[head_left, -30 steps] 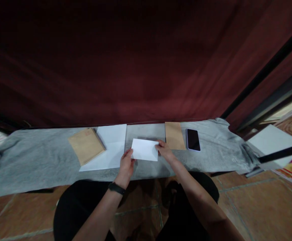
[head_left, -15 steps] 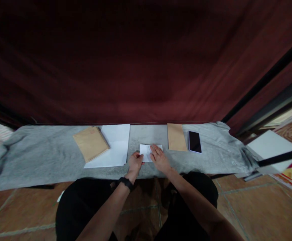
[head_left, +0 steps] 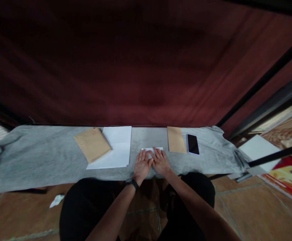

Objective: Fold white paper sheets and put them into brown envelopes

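Note:
Under both palms lies a small folded piece of white paper [head_left: 150, 149], mostly hidden, with its far edge showing beyond my fingers. My left hand [head_left: 142, 164] rests flat on its left part, fingers stretched forward. Beside it, my right hand [head_left: 160, 162] presses flat on the right part, fingers a little spread. The two thumbs nearly meet in the middle. To the left are large white sheets [head_left: 119, 147], partly covered by a stack of brown envelopes [head_left: 92, 144]. Right of my hands lies a single brown envelope [head_left: 176, 140].
A phone [head_left: 193, 144] with a dark screen lies right of the single envelope. Grey cloth [head_left: 48, 154] covers the narrow table. A dark red curtain [head_left: 146, 73] hangs behind it. Black metal bars [head_left: 276, 158] and a white board [head_left: 259, 148] stand at the right.
My left hand has gone from gripping the paper's left edge to lying flat on top of it. My right hand stays flat on the paper. The view has shifted slightly.

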The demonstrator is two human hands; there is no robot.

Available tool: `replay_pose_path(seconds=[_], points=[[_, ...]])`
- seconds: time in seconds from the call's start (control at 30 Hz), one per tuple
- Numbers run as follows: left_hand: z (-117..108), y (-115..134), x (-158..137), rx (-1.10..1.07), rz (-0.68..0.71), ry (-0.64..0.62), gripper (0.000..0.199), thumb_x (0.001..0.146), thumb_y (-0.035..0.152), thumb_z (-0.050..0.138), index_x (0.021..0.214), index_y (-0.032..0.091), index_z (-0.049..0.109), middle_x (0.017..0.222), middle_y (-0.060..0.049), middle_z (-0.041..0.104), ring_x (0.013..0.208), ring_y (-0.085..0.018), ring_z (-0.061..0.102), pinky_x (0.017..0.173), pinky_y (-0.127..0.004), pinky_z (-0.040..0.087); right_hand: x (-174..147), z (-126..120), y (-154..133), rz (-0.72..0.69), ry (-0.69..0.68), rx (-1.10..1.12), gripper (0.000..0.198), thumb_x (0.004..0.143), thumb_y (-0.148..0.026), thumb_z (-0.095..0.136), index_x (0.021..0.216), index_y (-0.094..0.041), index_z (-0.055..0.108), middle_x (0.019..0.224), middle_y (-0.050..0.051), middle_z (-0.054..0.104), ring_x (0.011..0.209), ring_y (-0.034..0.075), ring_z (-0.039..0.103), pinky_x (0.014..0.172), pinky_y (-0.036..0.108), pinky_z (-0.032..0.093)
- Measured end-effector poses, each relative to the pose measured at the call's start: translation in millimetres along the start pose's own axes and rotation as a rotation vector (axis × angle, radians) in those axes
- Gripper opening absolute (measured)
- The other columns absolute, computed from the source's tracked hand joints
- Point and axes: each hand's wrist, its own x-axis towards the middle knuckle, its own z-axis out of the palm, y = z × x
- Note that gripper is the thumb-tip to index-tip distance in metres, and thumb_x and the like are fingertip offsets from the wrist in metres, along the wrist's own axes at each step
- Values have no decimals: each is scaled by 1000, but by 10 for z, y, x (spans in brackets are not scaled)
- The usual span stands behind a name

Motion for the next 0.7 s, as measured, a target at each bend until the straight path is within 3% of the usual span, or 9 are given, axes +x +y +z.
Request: replay_pose_path(seconds=[0.23, 0.37, 0.47, 0.6, 0.7], points=[[-88, -281, -251, 129, 94, -52, 57, 102, 34, 36, 151, 5, 42, 159, -19, 40, 150, -27, 34, 124, -46, 29, 7, -8, -46, 48, -11, -42, 53, 105, -42, 39, 157, -30, 37, 165, 9, 32, 149, 28, 35, 121, 51, 23], [-297, -333, -326, 92, 132, -99, 53, 102, 35, 40, 145, 7, 50, 154, -18, 48, 147, -27, 41, 122, -46, 32, -6, -1, -46, 77, -16, -71, 56, 104, -45, 40, 158, -31, 34, 167, 9, 28, 149, 31, 34, 121, 54, 21], [-553, -536, -319, 41, 96, 6, 48, 100, 32, 42, 143, 15, 54, 155, -13, 49, 149, -27, 38, 124, -49, 28, -16, 23, -35, 62, 1, -65, 59, 103, -49, 43, 158, -30, 35, 167, 11, 27, 149, 33, 34, 120, 55, 22], [-1039, -1163, -285, -47, -175, 248, 44, 95, 24, 48, 137, 18, 57, 156, -14, 47, 148, -30, 37, 122, -49, 30, -24, 73, -18, 41, 48, -59, 63, 100, -52, 49, 157, -28, 37, 166, 13, 28, 149, 35, 33, 120, 56, 22], [-1393, -1728, -253, -108, -600, 457, 42, 89, 30, 60, 130, 20, 57, 150, -16, 52, 140, -31, 47, 112, -47, 42, -23, 106, -10, 39, 54, -56, 63, 100, -52, 50, 157, -28, 37, 166, 12, 29, 149, 34, 33, 120, 56, 21]])
